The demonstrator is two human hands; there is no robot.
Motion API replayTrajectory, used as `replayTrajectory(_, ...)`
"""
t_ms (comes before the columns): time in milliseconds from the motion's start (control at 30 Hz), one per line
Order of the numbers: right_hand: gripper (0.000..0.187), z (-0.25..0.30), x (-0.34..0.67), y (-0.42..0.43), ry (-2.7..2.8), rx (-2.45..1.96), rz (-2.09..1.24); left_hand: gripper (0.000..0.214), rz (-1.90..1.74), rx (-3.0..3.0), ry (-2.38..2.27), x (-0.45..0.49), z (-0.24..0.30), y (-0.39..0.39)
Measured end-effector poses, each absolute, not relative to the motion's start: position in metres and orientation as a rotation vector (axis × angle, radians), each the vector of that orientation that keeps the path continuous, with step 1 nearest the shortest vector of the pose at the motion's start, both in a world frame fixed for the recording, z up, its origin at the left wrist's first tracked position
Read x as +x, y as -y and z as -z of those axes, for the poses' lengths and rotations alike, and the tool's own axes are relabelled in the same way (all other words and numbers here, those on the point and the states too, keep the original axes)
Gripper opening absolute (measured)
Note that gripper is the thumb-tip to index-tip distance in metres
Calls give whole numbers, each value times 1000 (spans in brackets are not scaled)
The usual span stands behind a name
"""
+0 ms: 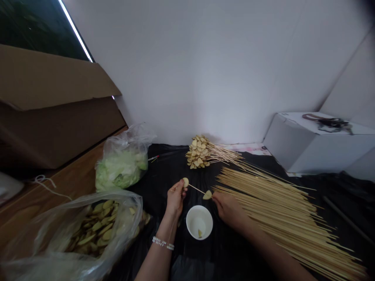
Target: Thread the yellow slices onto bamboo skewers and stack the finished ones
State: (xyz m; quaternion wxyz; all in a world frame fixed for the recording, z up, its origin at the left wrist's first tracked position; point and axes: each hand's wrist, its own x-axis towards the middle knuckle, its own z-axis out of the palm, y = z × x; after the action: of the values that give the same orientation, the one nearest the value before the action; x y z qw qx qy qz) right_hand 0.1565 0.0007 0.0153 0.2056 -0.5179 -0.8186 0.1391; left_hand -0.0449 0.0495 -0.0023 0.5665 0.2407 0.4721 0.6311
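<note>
Our left hand (175,195) is pinched around a round, pale yellow slice (185,182), which sits at the near end of a thin, pale wooden stick (197,189). Our right hand (225,207) has its fingertips closed on the stick's other end, just beside a second pale, half-round slice (207,194). The stick spans the gap between our hands, sloping slightly down toward the right one. Below that gap stands a round white bowl (199,222) with one small yellowish piece (200,233) inside. Beyond our hands lies a heap of pale slices on sticks (199,152), the bare ends pointing right. To the right of our right hand, and under its forearm, spreads a broad layer of straight tan wooden sticks (278,199). Left of our left hand, an open clear plastic bag (129,207) holds many yellowish slices (101,220); farther off behind it sits another clear plastic bag, with pale green contents (121,166). A shiny black plastic sheet (164,164) lies beneath our hands.
</note>
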Motion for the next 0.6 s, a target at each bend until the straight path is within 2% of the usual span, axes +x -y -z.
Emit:
replayTrajectory(133,24,-8,156,1,2295,-1478,-154,40,-1499,569,-1114,-43,2,-49)
replayTrajectory(200,24,-6,155,2,2292,-1473,-138,40,-1498,573,-1125,-42,3,-49)
replayTrajectory(433,25,-11,155,-2,2171,-1348,-520,37,-1464,582,-1105,-43,6,-50)
replayTrajectory(600,25,-7,155,0,2194,-1415,-242,37,-1462,629,-1129,-40,3,-48)
